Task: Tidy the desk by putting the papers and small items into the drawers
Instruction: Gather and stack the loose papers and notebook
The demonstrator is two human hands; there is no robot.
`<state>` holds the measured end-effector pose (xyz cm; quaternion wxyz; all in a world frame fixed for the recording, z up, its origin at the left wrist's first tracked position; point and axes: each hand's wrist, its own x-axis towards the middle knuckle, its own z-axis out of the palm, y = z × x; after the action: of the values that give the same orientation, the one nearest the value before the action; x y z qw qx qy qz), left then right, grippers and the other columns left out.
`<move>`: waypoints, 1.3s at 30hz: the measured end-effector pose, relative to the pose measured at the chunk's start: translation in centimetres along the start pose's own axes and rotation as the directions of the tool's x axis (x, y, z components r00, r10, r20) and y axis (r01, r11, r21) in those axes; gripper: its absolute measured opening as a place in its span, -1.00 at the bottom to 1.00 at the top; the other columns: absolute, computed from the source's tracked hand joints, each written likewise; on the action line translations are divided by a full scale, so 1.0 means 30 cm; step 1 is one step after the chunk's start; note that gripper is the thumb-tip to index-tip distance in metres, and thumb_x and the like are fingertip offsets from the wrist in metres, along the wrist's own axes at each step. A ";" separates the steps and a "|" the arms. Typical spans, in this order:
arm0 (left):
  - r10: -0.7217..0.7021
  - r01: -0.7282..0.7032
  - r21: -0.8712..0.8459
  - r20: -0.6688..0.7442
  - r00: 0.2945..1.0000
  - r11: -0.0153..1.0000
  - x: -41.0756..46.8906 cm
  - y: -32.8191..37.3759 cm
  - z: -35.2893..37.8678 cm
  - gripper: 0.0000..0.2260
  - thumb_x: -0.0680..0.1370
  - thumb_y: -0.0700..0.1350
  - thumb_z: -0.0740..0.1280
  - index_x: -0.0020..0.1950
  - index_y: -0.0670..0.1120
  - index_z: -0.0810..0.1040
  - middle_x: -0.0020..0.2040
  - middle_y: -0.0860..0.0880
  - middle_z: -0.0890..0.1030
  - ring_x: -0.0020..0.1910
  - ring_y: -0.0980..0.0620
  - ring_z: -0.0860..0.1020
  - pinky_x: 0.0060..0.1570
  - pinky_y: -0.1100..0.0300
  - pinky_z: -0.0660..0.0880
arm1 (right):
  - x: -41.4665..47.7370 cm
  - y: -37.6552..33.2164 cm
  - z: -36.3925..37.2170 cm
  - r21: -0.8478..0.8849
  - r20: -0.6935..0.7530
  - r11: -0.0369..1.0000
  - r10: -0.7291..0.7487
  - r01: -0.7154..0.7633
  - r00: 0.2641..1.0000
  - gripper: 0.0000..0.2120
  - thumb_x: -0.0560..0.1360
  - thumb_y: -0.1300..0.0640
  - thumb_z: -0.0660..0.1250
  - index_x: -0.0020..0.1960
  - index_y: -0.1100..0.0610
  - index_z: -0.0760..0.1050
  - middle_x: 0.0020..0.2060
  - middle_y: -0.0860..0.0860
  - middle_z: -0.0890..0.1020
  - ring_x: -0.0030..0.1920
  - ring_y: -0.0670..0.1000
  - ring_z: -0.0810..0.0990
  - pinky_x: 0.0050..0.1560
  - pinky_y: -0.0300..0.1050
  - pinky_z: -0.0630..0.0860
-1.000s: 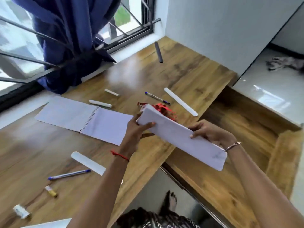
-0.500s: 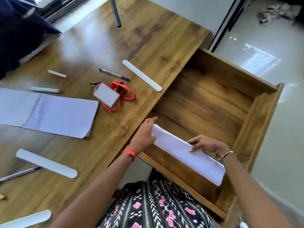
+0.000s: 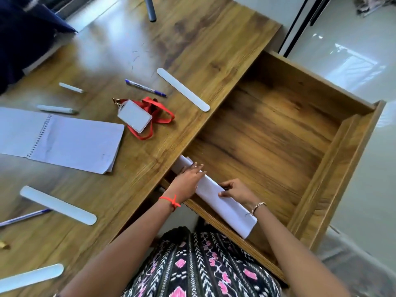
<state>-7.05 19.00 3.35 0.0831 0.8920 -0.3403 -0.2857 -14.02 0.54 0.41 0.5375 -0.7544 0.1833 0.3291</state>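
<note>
White folded papers (image 3: 233, 213) in grainy wooden drawer (image 3: 267, 136), left hand (image 3: 188, 179) flat on them, right hand (image 3: 237, 192) pinching them

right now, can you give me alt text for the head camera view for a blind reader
A person's two hands hold folded white papers along the near side of an open wooden drawer, left hand laid on top, right hand pinching the edge. On the desk lie an open spiral notebook, a badge on a red lanyard, pens and white strips.
</note>
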 end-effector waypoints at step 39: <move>-0.075 0.076 0.085 -0.010 0.997 0.994 -0.016 0.016 -0.041 -0.72 0.48 -0.30 0.13 0.07 -0.14 0.57 0.08 -0.08 0.60 0.14 -0.09 0.51 0.28 -0.03 0.26 | 0.088 -0.093 0.068 -0.086 -0.030 0.996 0.022 -0.024 0.999 -0.83 0.46 0.18 0.36 -0.05 0.29 0.61 -0.41 0.02 0.52 -0.46 -0.11 0.39 -0.47 -0.32 0.32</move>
<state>-6.91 18.89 4.74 0.0352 0.9079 -0.3180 -0.2708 -10.99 3.64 0.09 0.4980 -0.7794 0.1852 0.3320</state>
